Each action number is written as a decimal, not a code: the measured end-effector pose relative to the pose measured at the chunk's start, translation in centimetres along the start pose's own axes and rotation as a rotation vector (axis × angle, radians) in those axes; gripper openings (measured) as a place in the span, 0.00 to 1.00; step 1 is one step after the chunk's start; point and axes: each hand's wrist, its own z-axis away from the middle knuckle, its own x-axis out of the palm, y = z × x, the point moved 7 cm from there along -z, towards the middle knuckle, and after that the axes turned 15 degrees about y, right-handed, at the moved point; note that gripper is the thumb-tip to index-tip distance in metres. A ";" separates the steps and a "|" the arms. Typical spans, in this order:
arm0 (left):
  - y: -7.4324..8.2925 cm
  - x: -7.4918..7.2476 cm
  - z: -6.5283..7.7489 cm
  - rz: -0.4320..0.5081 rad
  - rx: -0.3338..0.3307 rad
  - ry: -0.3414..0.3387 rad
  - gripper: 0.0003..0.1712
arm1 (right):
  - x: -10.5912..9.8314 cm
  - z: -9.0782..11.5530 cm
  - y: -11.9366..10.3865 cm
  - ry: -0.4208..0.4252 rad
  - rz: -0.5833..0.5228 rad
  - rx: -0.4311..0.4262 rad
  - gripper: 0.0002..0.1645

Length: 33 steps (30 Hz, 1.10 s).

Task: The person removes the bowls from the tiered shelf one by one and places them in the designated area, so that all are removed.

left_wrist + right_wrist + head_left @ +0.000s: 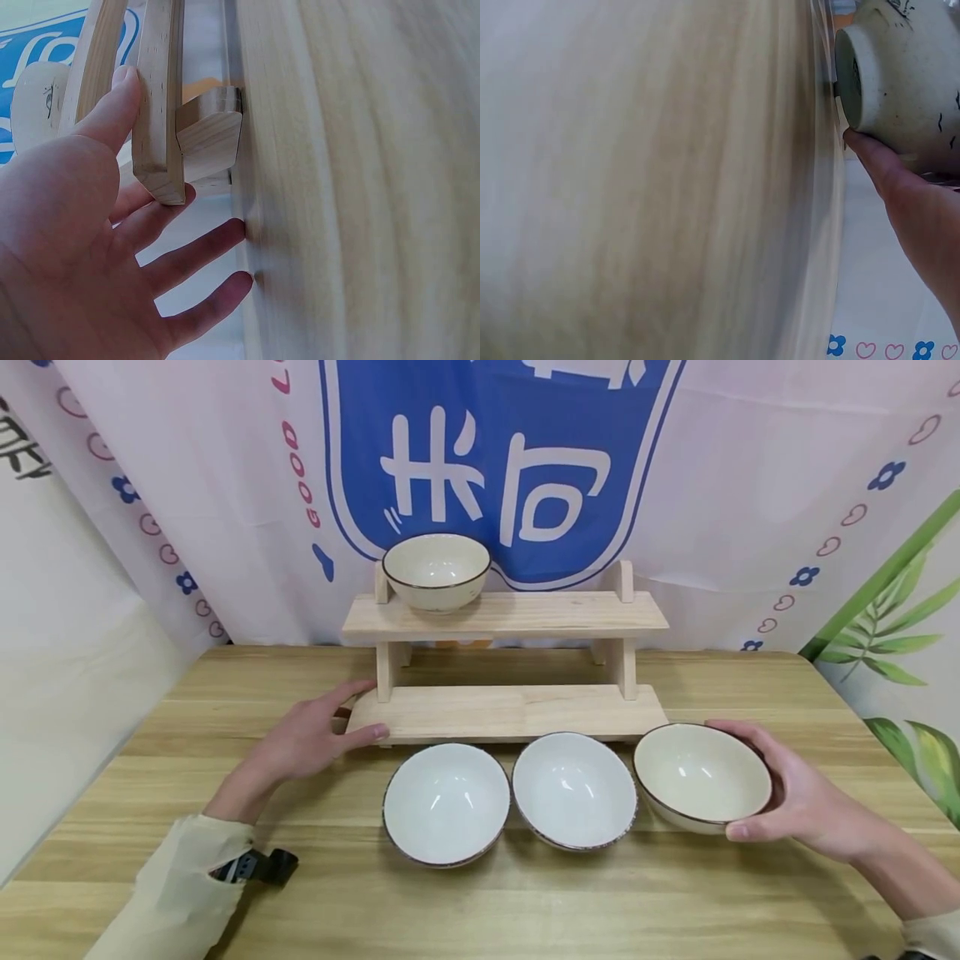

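Observation:
My left hand (309,737) is at the left end of a two-tier wooden shelf (510,712). In the left wrist view its thumb lies along one face of the lower board (159,97), with fingers round the other side, pinching the board's end; the two outer fingers are spread. My right hand (798,789) grips a cream bowl (701,772) with a brown rim by its right side, thumb near the front. The right wrist view shows that bowl's foot and patterned outside (911,82) raised off the table.
Two white bowls, one left (446,804) and one in the middle (575,791), stand side by side before the shelf. Another cream bowl (437,572) sits at the left of the upper board. A printed curtain (247,527) hangs behind the wooden table (540,914).

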 end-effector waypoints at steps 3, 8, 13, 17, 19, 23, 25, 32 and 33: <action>0.0 0.1 0.0 0.002 -0.004 -0.001 0.55 | 0.1 0.1 0.0 -0.004 0.019 0.005 0.65; 0.0 0.1 0.0 -0.006 -0.012 0.000 0.55 | 0.2 0.2 0.2 -0.016 0.021 0.005 0.65; 0.0 0.1 0.0 -0.005 -0.013 0.000 0.55 | 0.2 0.2 0.5 -0.036 0.011 0.010 0.65; 0.0 0.1 0.0 -0.007 -0.014 -0.002 0.55 | 0.1 0.3 0.7 -0.077 -0.012 0.030 0.64; 0.0 0.1 0.0 -0.008 -0.015 -0.002 0.55 | 0.2 0.3 0.9 -0.101 -0.019 0.046 0.63; 0.0 0.1 0.0 -0.006 -0.016 -0.001 0.55 | 0.4 0.3 1.0 -0.125 -0.008 0.079 0.63; 0.1 0.1 0.0 -0.005 -0.017 0.000 0.55 | 0.5 0.3 0.9 -0.127 0.002 0.079 0.64; 0.1 0.1 0.1 -0.001 -0.019 -0.003 0.55 | 0.6 0.0 0.3 -0.121 0.110 0.046 0.68; 0.1 0.1 0.0 -0.001 -0.018 -0.003 0.55 | 0.5 0.0 0.2 -0.116 0.131 0.042 0.68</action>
